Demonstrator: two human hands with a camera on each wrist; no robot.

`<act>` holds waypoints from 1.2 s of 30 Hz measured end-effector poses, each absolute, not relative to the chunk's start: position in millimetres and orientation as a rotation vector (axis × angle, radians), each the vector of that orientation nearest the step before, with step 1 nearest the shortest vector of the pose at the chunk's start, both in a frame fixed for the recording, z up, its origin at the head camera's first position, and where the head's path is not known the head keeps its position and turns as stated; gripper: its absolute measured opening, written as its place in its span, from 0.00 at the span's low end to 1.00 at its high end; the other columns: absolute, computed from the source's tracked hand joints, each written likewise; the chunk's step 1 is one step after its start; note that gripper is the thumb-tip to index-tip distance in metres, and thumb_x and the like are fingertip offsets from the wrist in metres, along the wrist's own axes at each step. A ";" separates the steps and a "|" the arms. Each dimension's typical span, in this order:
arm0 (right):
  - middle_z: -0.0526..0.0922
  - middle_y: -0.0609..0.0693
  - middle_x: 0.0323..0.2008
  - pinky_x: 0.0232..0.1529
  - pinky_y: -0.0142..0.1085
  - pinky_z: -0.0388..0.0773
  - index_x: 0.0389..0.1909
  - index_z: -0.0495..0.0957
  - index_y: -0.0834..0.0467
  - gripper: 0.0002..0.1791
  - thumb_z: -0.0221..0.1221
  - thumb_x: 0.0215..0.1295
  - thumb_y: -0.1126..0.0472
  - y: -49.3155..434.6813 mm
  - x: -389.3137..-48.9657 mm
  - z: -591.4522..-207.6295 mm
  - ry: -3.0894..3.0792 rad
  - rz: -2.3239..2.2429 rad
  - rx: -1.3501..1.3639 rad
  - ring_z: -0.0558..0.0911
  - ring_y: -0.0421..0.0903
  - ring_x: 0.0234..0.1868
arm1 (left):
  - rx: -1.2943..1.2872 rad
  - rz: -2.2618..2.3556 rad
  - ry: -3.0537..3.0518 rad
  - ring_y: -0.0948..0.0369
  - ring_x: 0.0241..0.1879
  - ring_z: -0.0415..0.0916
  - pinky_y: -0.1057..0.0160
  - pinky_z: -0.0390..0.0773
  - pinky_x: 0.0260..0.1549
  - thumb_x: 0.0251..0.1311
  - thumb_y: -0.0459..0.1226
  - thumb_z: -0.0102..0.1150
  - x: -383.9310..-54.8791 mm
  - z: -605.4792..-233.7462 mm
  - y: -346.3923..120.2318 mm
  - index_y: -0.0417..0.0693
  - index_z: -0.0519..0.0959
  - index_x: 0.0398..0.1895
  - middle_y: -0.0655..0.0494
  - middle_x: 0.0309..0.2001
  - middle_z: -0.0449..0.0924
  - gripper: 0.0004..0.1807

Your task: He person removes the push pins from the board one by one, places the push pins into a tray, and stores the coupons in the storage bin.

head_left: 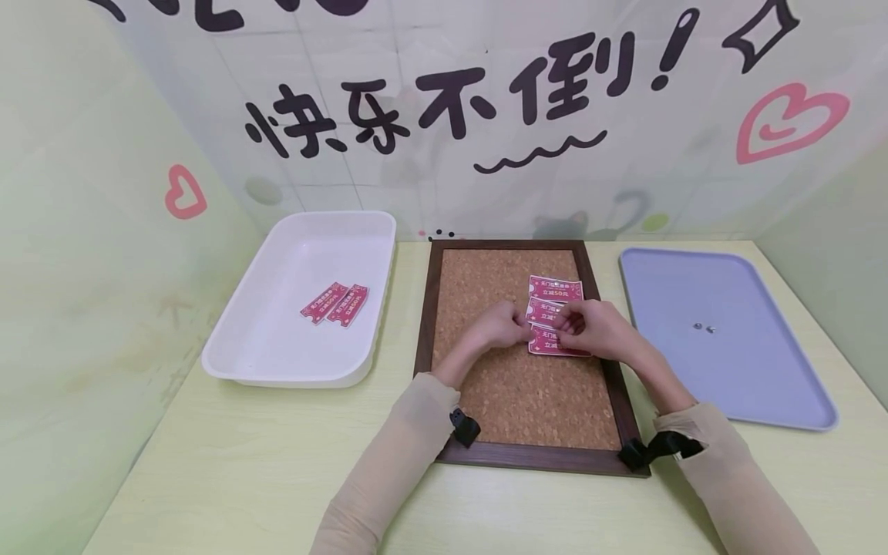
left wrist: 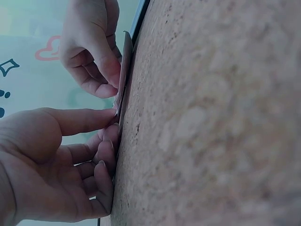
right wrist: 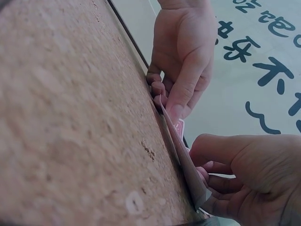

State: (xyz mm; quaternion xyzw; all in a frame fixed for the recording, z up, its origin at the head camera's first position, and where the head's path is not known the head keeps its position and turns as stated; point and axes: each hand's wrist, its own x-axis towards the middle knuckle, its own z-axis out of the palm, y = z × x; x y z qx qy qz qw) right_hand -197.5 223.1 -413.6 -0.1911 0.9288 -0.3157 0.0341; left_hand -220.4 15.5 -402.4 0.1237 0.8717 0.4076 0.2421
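On the cork board, three pink paper coupons lie one below another. My left hand is at the left edge of the lowest coupon, pinching that edge between thumb and finger. From the right, my right hand reaches over the same coupon, thumb and fingertips bent together at its face; whether they hold something small, I cannot tell. In the right wrist view this coupon stands slightly off the cork at its near end. Small shiny pins show on the top coupon and the middle coupon.
To the left stands a white bin with two more pink coupons inside. A lilac tray lies to the right, carrying two small silver pins. Behind the table rises a printed backdrop. The board has a dark wooden frame.
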 end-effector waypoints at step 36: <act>0.84 0.50 0.32 0.36 0.30 0.78 0.37 0.83 0.63 0.06 0.68 0.59 0.67 236.1 -200.1 -415.8 2.750 -1.114 -0.511 0.81 0.45 0.35 | 0.330 1.094 2.397 0.63 0.22 0.67 0.66 0.65 0.21 0.65 0.37 0.66 -220.1 -401.2 14.3 0.41 0.81 0.26 0.56 0.22 0.73 0.11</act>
